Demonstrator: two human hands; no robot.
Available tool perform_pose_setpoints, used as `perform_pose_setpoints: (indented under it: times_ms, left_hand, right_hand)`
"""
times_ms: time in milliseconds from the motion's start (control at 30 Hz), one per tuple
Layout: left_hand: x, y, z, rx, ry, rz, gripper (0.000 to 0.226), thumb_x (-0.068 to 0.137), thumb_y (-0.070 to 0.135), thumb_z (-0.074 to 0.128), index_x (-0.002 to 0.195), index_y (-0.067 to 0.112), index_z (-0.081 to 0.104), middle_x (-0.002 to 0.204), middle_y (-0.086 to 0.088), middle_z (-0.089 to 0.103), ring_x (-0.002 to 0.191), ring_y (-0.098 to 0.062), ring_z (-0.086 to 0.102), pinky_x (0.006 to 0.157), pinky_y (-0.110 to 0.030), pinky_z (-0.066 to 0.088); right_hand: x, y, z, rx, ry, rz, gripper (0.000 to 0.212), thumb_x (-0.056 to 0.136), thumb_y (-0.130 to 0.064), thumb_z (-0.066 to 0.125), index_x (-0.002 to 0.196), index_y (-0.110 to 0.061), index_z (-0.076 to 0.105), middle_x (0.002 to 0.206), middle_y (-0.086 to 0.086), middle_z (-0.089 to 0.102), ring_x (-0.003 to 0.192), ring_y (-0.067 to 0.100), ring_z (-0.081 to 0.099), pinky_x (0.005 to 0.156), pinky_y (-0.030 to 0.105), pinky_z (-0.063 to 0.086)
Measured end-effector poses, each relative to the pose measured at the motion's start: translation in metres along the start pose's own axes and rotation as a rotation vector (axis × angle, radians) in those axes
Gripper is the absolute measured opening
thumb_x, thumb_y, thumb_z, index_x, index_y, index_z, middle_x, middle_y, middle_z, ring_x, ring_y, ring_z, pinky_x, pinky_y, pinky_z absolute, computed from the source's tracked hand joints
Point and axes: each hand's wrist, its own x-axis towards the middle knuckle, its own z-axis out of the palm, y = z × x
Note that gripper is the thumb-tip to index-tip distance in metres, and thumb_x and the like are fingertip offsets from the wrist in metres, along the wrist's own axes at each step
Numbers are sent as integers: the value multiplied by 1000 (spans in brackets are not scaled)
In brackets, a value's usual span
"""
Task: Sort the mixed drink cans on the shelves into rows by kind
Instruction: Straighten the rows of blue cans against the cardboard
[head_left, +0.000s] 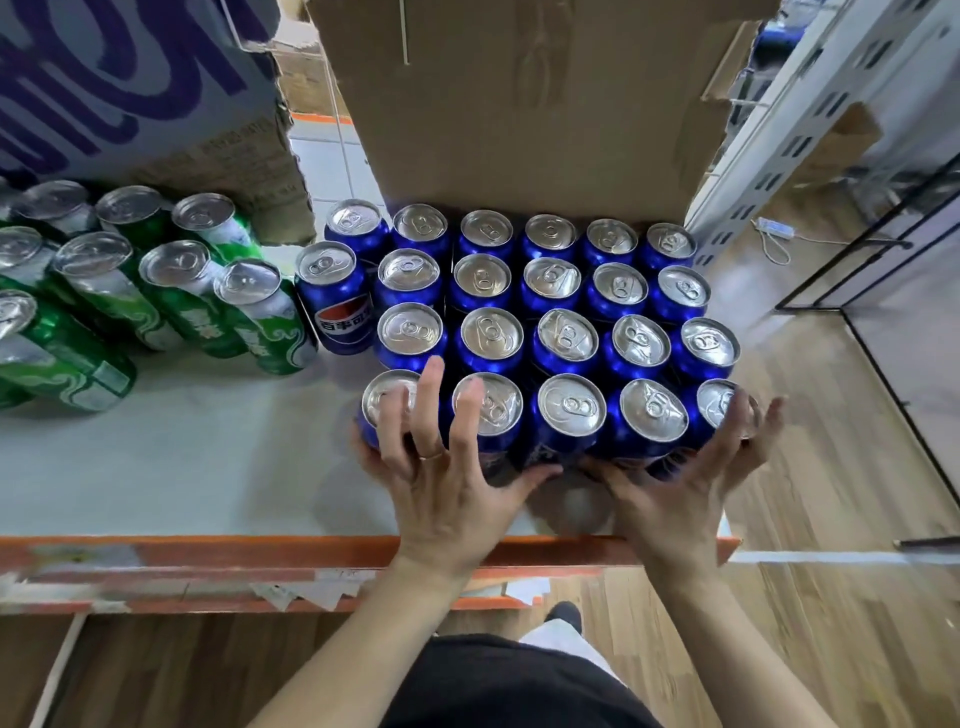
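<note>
Several blue cola cans (566, 338) stand upright in tight rows on the pale shelf (182, 467), at its right end. To their left, several tall green cans (176, 291) stand in rows. My left hand (441, 467) rests with spread fingers over the tops and fronts of the two front-left blue cans (387, 397), thumb along the front of the row. My right hand (685, 478) cups the front-right corner of the block, its fingers against the last front can (719, 402). Neither hand lifts a can.
A brown cardboard box (530, 104) stands behind the blue cans, a white and purple carton (119, 88) behind the green ones. The shelf has an orange front edge (208, 553). A grey perforated upright (789, 135) rises at the right over wooden floor (831, 415).
</note>
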Motion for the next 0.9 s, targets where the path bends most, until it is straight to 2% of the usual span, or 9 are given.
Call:
perform_pose_setpoints:
  times_ms: [67,133,200,333,433,600,700,833,900]
  left_hand:
    - [0,0,0,9,17,41,100,62,82,71,131,16,41,147,-12,31,137,-33,22,121,-43,0]
    - [1,-2,-2,-10,19,61,96,63,79,74,129,15,44,147,-13,32,136,-34,25,122,-42,2]
    - [2,-8,-8,-110,24,59,93,66,71,78,131,16,43,149,-14,28,138,-37,27,120,-51,16]
    - [5,-38,-36,-323,45,-43,90,73,56,78,135,6,37,152,-26,20,144,-40,19,114,-58,28]
    - [11,-60,-43,-489,-143,-168,94,81,49,69,150,11,18,160,-20,12,151,-33,13,115,-60,27]
    - [15,-58,-40,-653,-355,-298,91,86,36,67,155,32,9,154,26,25,144,-4,32,118,-44,33]
    - [14,-61,-47,-789,-406,-407,89,83,42,72,152,41,15,151,17,38,138,-7,42,111,-44,43]
    - [22,-51,-53,-912,-393,-566,83,83,35,67,152,25,22,143,15,46,126,9,48,99,-10,41]
    - [26,-50,-51,-922,-369,-604,81,82,46,66,150,20,31,135,13,56,123,4,53,104,-18,42]
  right_hand:
    - [-1,0,-1,-17,-1,10,126,54,-40,91,152,-30,13,160,9,-14,152,22,-6,121,37,20]
    - [-3,-3,-4,-36,-31,2,122,56,-42,89,153,-25,17,160,10,-14,151,20,-10,120,22,14]
    - [-3,-7,-10,-76,-57,-22,120,58,-50,86,153,-22,19,161,14,-12,152,24,-7,120,21,13]
    - [6,-11,-30,-214,-69,-174,107,67,-64,74,152,-13,31,162,20,-3,151,37,2,118,58,19]
    - [22,-13,-40,-306,-92,-376,86,78,-60,67,145,-10,44,160,23,13,149,44,8,114,65,19]
    - [42,-27,-35,-618,-283,-412,70,91,-70,32,145,-28,47,155,1,40,144,31,32,111,62,25]
    - [43,-31,-40,-661,-386,-357,69,90,-70,26,148,-34,42,155,-5,39,144,25,32,109,55,25]
    - [49,-36,-48,-596,-490,-296,77,85,-78,19,151,-41,30,162,-9,21,151,20,16,116,56,13]
    - [51,-41,-44,-617,-550,-309,80,84,-80,15,153,-40,27,164,-10,15,152,21,13,118,55,12]
